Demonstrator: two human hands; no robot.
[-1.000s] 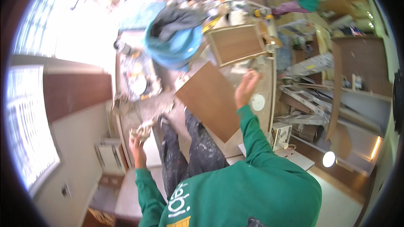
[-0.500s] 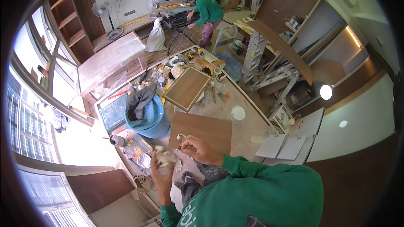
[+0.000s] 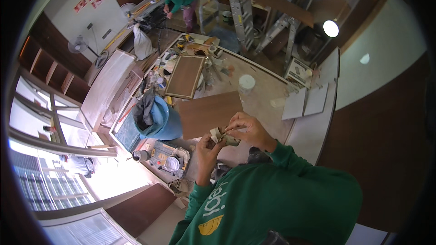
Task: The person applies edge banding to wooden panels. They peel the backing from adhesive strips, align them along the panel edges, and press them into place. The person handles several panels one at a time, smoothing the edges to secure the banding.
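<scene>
We seem to be picking at a pale wad (image 3: 216, 134): our left hand (image 3: 208, 152) holds it in curled fingers, our right hand's (image 3: 250, 131) narrowed fingers pinch its three o'clock edge. The next move calls for steadiness. Crumpled, cream-to-greyish, it shows at the brown board's (image 3: 210, 111) five o'clock.

Lying on worktop (image 3: 267, 104): flat panel (image 3: 210, 111)
Framed panel (image 3: 185, 77) behind; bucket (image 3: 246, 82) behind, to right; bin (image 3: 169, 122) at left, cloth (image 3: 144, 110) inside.

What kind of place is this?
It looks like a room being built or fixed up: there's a metal ladder, a loose brown board and a framed panel lying around.
</scene>
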